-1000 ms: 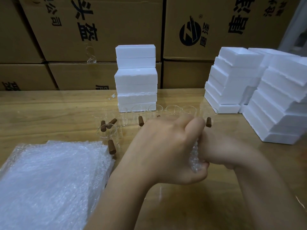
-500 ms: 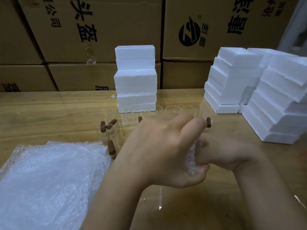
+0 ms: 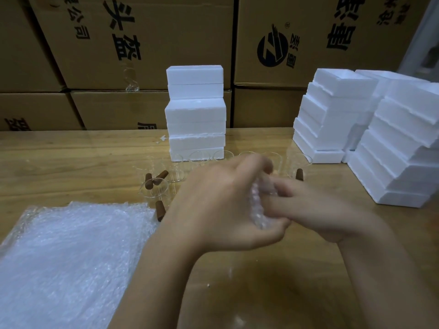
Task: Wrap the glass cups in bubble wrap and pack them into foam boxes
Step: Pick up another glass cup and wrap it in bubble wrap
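Within the last second the right grip has eased out of its clasp. Its fingers now lie nearly straight, pushing the bundle's loose end inward, while the left grip stays curled round it above the worktop. The cup is hidden inside the wrap between both hands, so wrapping looks nearly done and the foam boxes come next.

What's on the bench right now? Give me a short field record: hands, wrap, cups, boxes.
left hand: curled round a bubble-wrap bundle over the table
right hand: fingers on the bundle's side, blurred; grip unclear
bundle contents: hidden
spare wrap: sheet stack, near left
glass cups: unwrapped, row behind the hands, cork stoppers among them
foam boxes: one stack centre back; two stacks right
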`<state>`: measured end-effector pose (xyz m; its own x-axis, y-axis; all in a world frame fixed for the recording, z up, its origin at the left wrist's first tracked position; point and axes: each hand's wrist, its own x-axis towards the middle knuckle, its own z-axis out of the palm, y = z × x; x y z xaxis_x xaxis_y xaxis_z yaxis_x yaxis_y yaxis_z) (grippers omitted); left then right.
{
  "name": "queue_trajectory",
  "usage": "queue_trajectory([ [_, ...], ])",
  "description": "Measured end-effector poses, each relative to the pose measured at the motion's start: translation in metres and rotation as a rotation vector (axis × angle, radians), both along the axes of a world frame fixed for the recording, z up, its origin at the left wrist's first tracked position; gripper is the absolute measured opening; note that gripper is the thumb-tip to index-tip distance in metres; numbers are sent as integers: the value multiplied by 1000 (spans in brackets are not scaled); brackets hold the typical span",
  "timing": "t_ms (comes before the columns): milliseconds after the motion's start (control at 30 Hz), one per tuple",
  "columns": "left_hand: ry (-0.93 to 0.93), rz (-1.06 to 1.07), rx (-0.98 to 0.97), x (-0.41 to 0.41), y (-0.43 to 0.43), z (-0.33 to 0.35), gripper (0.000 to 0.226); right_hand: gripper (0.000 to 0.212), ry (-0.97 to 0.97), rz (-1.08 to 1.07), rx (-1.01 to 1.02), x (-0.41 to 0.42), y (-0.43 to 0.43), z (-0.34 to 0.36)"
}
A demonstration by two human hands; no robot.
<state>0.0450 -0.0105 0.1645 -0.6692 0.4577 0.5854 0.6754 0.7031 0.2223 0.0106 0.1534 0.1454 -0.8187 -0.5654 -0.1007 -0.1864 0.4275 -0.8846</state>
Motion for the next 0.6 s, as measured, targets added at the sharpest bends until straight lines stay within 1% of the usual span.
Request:
queue_trajectory([
  [33, -66, 21, 85, -2, -4, 1, 55, 9, 92, -46, -40, 1, 3, 3],
  [67, -142, 42, 174, -4, -9, 1, 55, 14, 193, -139, -119, 3, 5, 7],
  [100, -214, 65, 260, -6, -13, 0, 55, 20, 293, -246, -224, 6, 7, 10],
  [133, -272, 87, 337, -8, -18, 0, 55, 23, 397, -296, -318, 8, 7, 14],
  [167, -318, 100, 399, -10, -21, -2, 55, 23, 489, -272, -371, 12, 4, 17],
  [200, -361, 98, 443, -11, -24, -2, 55, 23, 557, -215, -380, 16, 0, 18],
  [267, -430, 69, 481, -12, -24, -2, 52, 23, 646, -103, -310, 23, -10, 16],
  [367, -504, -16, 519, -12, -20, -1, 46, 25, 829, -23, -145, 24, -22, 11],
  [433, -544, -72, 503, -11, -17, 1, 46, 20, 853, 28, -96, 26, -28, 9],
  [533, -565, -135, 411, -8, -17, 3, 43, 40, 891, 66, -81, 28, -31, 9],
  [600, -573, -170, 388, -7, -19, 3, 41, 45, 902, 80, -49, 29, -32, 10],
])
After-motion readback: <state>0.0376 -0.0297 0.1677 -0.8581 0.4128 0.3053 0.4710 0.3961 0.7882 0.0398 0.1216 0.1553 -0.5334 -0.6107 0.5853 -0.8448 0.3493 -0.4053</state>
